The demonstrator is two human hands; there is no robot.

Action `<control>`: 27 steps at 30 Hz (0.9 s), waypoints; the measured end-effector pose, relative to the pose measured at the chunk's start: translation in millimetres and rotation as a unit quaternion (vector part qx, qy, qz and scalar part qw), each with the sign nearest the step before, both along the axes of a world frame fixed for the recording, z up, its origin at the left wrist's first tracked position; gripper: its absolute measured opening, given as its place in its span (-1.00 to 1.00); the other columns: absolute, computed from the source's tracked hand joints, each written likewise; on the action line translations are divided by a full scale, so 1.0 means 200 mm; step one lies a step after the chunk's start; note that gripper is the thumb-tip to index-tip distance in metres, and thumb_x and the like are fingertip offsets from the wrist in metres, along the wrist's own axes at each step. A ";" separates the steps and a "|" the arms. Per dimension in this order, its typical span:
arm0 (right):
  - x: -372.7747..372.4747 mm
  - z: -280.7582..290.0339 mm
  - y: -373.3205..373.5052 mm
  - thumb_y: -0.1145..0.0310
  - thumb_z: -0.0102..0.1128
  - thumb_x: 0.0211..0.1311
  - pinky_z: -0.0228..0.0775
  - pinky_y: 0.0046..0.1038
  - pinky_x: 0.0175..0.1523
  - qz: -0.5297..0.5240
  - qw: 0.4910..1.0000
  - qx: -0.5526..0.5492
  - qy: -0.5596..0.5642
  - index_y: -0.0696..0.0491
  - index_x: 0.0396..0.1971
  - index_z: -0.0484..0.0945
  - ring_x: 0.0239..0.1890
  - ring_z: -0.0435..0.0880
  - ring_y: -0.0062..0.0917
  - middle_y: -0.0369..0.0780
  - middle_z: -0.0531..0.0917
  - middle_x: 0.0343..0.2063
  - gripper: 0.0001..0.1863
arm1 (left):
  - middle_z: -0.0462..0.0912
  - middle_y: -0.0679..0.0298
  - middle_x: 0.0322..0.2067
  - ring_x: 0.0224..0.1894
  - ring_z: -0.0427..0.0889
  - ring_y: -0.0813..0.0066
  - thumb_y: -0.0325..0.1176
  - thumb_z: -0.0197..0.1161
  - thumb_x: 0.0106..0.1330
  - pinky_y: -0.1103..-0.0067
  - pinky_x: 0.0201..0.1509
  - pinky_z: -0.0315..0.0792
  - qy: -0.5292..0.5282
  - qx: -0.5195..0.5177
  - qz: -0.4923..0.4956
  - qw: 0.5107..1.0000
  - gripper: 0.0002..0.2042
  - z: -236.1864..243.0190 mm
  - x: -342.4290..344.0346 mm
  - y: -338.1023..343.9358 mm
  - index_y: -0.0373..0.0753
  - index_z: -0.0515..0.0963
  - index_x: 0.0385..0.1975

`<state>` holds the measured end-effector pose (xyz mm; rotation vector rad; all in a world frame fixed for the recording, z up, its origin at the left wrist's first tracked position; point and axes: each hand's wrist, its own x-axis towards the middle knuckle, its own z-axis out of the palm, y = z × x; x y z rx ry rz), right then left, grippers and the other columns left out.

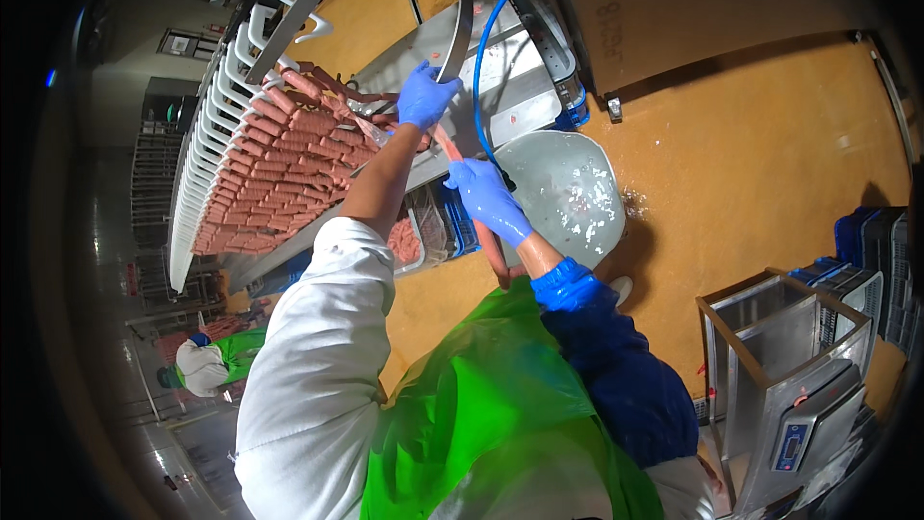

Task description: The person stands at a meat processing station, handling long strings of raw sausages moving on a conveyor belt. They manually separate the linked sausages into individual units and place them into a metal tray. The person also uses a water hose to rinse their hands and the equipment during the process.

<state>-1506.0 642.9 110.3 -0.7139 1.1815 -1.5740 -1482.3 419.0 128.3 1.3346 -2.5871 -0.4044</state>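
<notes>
Orange floor (770,135); gloved hands (486,197) on sausage string (491,246)

The left hand (423,94), in a blue glove, reaches up to the top end of a long pinkish sausage string (469,195) and closes on it just beside a row of hanging pink sausage links (279,173). Those links drape in loops over white curved hooks (223,87) on a long metal rail. The right hand (489,197), also blue-gloved, grips the same string lower down, and its loose end hangs below that hand. Behind the hands stands a round grey tub of water (568,195), with a blue hose (486,48) curving above it. A green plastic apron (481,404) covers the person's front. A steel weighing stand (789,376) sits on the orange floor (770,135) to the right.
</notes>
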 end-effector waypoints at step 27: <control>-0.15 0.28 1.26 0.31 -0.10 0.35 0.09 -0.60 -0.63 -0.113 0.964 0.131 -0.203 0.08 -0.65 0.33 -0.74 0.27 -0.66 -0.34 0.30 -0.75 -0.67 | 0.51 -0.01 0.05 0.08 0.50 0.06 0.26 0.16 0.08 0.36 0.17 0.36 0.065 -0.044 -0.039 0.996 -0.27 0.09 0.21 0.01 -0.33 0.49 0.02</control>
